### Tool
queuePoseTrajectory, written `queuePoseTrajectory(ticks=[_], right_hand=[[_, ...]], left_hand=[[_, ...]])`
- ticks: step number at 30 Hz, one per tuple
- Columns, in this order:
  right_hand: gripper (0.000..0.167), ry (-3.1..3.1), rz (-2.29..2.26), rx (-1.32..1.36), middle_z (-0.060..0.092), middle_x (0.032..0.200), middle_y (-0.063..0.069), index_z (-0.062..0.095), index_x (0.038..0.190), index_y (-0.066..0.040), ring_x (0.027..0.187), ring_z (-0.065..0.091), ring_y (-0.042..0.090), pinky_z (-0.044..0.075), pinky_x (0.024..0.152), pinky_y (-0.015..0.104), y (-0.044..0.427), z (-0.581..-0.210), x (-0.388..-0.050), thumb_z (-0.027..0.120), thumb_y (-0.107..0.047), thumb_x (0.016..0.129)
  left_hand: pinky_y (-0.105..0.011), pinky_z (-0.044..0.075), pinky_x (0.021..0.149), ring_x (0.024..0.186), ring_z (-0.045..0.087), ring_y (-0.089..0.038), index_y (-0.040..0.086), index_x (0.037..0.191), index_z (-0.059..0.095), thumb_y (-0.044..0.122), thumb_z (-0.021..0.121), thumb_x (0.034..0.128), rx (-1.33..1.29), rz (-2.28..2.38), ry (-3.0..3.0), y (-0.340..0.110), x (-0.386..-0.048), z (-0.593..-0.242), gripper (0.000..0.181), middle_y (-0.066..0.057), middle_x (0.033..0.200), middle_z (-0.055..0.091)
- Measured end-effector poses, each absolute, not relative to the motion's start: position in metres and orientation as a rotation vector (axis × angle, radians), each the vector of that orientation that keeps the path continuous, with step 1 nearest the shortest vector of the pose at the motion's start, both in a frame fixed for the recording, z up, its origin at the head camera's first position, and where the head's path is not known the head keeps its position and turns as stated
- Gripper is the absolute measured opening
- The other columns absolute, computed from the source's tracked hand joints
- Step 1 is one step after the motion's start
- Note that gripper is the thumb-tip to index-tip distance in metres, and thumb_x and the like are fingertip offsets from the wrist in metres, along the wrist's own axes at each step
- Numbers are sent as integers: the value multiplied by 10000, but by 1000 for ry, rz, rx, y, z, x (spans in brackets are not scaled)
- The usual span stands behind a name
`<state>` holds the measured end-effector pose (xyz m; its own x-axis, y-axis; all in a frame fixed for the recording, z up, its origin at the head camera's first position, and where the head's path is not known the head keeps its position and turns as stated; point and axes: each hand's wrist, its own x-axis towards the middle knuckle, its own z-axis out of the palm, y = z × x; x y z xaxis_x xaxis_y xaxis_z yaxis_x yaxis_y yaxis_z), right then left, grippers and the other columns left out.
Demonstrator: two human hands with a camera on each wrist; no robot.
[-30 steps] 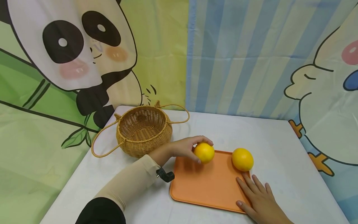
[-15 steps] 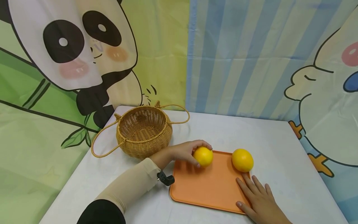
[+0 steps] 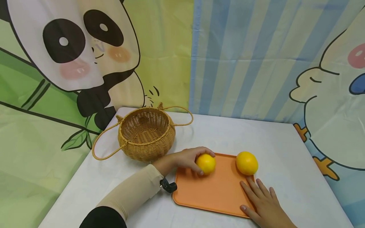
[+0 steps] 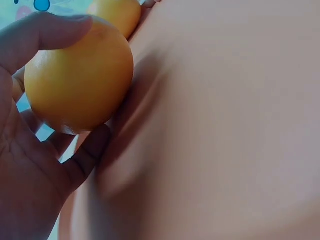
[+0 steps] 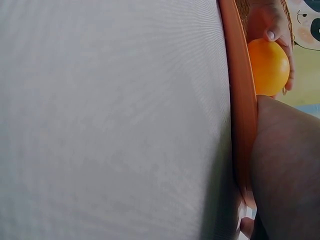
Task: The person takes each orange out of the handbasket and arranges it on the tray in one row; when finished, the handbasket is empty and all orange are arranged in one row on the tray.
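Note:
My left hand (image 3: 190, 158) curls its fingers and thumb round a yellow orange (image 3: 206, 164) at the back left of an orange tray (image 3: 211, 193). In the left wrist view the thumb lies over the top of this orange (image 4: 80, 80) and fingers reach beneath it. Whether its underside touches the tray I cannot tell. A second orange (image 3: 246, 163) sits at the tray's back right corner, apart from the first. My right hand (image 3: 263, 202) rests with spread, straight fingers on the tray's right edge, just in front of that second orange.
Behind my left forearm stands a round wicker basket (image 3: 146, 134), with nothing seen inside and its two handles folded outward. A white cloth (image 3: 285, 152) covers the table. Printed curtains (image 3: 242, 57) hang along the back and sides.
My left hand has moved down and slightly nearer with the orange in its grip. The right hand, the second orange and the basket have stayed put.

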<state>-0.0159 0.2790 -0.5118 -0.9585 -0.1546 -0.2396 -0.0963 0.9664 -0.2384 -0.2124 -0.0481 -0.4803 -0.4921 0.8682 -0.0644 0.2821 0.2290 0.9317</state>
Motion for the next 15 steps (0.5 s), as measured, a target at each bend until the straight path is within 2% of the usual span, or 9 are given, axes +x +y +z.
queuePoseTrajectory(ticks=[7,11,15], right_hand=[[1024,2877,-330,-194,321,1704,227,481,1623,-153,1552,174,570,74,1122,854,278,-512,-14,507,-875,898],[1030,2866,-323,-185,312,1707,230,471,1629,-151,1555,161,572,67,1122,854,277,-511,-15,507,-875,897],[1029,2859,-323,-176,301,1712,227,459,1636,-154,1558,146,572,59,1122,856,277,-511,-15,513,-870,899]], left_hand=[[-331,587,920,1152,608,-140,285,1496,562,64,920,813,1042,1270,1887,-51,-211,-482,803,75,1408,550],[-300,547,970,1190,580,-123,312,1509,553,98,932,813,1051,1253,1909,-52,-211,-481,821,91,1450,536],[-288,523,1003,1224,556,-113,282,1540,538,95,944,800,1070,1245,1935,-52,-212,-481,864,85,1505,498]])
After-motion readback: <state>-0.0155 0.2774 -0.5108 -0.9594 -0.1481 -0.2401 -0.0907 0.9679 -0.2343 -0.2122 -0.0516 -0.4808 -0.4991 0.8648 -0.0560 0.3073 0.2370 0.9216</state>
